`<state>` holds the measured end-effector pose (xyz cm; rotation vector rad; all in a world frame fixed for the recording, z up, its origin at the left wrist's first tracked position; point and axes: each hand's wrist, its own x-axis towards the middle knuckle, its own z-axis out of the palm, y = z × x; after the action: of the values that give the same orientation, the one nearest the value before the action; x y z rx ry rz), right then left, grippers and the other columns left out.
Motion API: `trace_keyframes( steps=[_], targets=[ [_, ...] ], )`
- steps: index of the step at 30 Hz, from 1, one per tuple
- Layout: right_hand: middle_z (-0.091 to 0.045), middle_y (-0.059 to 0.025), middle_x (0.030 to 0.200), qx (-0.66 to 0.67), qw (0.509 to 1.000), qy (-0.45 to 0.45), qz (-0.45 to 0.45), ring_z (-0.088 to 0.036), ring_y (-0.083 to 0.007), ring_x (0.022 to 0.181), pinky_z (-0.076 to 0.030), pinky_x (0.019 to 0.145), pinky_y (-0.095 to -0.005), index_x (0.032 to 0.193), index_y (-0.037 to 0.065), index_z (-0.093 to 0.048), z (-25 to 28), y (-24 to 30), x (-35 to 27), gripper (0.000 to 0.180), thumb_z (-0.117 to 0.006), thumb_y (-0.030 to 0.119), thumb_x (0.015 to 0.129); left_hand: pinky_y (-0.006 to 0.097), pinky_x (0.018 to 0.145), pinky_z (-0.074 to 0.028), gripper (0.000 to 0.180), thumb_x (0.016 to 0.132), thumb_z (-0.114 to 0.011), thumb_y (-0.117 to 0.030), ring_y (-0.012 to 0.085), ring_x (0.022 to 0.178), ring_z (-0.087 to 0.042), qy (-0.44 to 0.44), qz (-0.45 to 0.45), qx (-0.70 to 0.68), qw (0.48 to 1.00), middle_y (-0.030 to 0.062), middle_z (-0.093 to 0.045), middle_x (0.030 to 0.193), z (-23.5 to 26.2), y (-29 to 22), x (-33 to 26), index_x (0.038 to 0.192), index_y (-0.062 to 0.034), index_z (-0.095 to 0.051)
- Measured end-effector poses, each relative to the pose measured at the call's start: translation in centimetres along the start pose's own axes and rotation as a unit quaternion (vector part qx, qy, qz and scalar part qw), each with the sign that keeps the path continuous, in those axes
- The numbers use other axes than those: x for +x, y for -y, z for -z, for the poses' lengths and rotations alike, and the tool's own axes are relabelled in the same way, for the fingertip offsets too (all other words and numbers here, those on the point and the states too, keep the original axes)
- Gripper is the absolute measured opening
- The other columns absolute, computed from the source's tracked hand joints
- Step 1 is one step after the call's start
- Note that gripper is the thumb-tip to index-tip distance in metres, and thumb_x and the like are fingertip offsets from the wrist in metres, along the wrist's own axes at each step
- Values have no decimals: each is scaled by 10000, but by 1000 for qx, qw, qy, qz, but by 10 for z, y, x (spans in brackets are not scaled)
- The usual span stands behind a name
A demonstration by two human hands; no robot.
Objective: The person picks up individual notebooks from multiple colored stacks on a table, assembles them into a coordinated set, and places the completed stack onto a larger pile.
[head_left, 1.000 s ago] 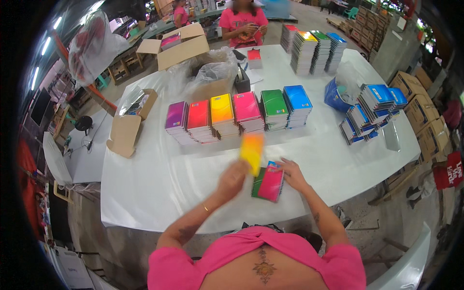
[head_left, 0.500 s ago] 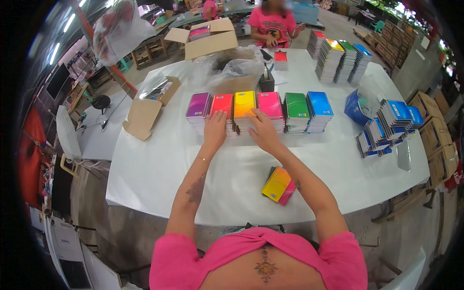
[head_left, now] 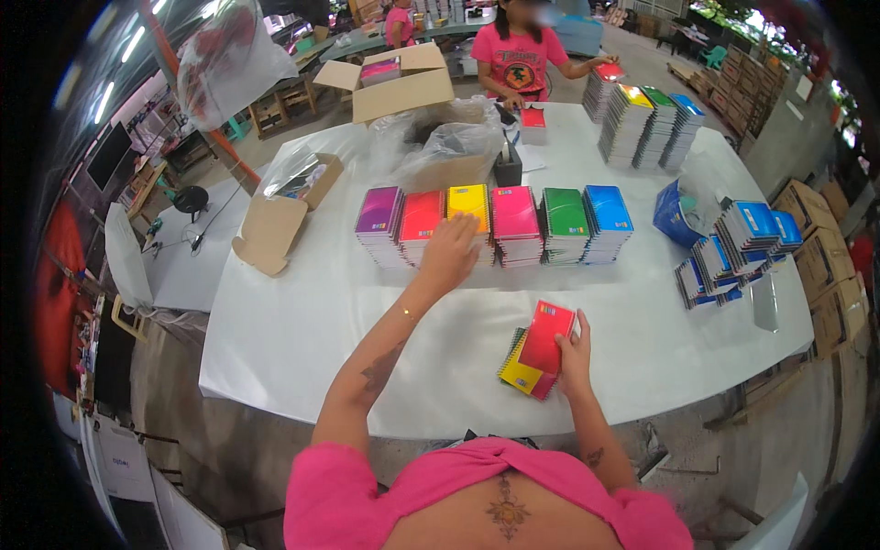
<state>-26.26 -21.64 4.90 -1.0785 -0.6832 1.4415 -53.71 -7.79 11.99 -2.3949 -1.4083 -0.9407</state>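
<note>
A row of spiral notebook stacks stands across the table: purple [head_left: 379,211], red [head_left: 423,213], yellow [head_left: 467,198], pink [head_left: 515,213], green [head_left: 565,213] and blue [head_left: 608,211]. My left hand [head_left: 449,252] rests on the front part of the yellow stack, fingers stretched over its cover, thumb side hidden. Nearer to me, my right hand [head_left: 575,356] grips a red notebook [head_left: 551,332] by its right edge. That notebook lies tilted over a small fanned pile, where a yellow notebook [head_left: 521,377] and green and pink edges show beneath.
Opposite, a person in pink [head_left: 521,60] touches a red-topped stack beside more notebook stacks [head_left: 628,124]. A plastic-lined carton [head_left: 440,151] stands behind the row. Blue notebooks [head_left: 733,243] are heaped at right near a blue bag [head_left: 676,213]. An open cardboard box [head_left: 275,229] lies left.
My right hand has come from the row down to the near pile, now with a red notebook. My left hand has shifted from the red stack to the yellow one. The person opposite has reached sideways.
</note>
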Motion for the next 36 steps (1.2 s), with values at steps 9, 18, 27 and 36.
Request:
trace_keyframes(
  steps=[9, 18, 27, 36],
  targets=[
    [-586, -190, 1277, -322, 934, -76, 137, -604, -264, 1139, -489, 962, -343, 1538, 97, -248, 37, -64, -20, 738, -574, -11, 885, 468, 1064, -418, 454, 882, -630, -154, 348, 1241, -551, 67, -76, 38, 994, 178, -596, 1322, -65, -15, 32, 1309, -16, -561],
    [-477, -205, 1243, -502, 835, -140, 176, -466, -381, 1204, -388, 1048, -461, 1430, 53, -438, 46, -49, -25, 664, -703, 113, 824, 483, 691, -538, 201, 842, -627, -107, 345, 849, -676, 31, -48, -86, 995, 157, -664, 998, 26, -122, 23, 1020, -15, -644],
    [-447, -221, 1417, -560, 693, -64, 449, -425, -398, 1300, -332, 1081, -523, 1412, 56, -469, -17, 59, 116, 630, -683, 109, 822, 511, 736, -544, 353, 943, -537, -339, 439, 822, -666, 371, 152, -132, 907, 227, -688, 925, -79, -161, -50, 917, -7, -654],
    [-668, -100, 1078, -523, 715, -33, 464, -623, -303, 1051, -454, 937, -475, 1092, 49, -683, -47, 99, 136, 274, -648, 42, 820, 483, 959, -456, 390, 836, -552, -39, 340, 1088, -593, -71, 23, 120, 990, 210, -629, 1128, -29, 22, -2, 1223, 0, -573]
  ],
)
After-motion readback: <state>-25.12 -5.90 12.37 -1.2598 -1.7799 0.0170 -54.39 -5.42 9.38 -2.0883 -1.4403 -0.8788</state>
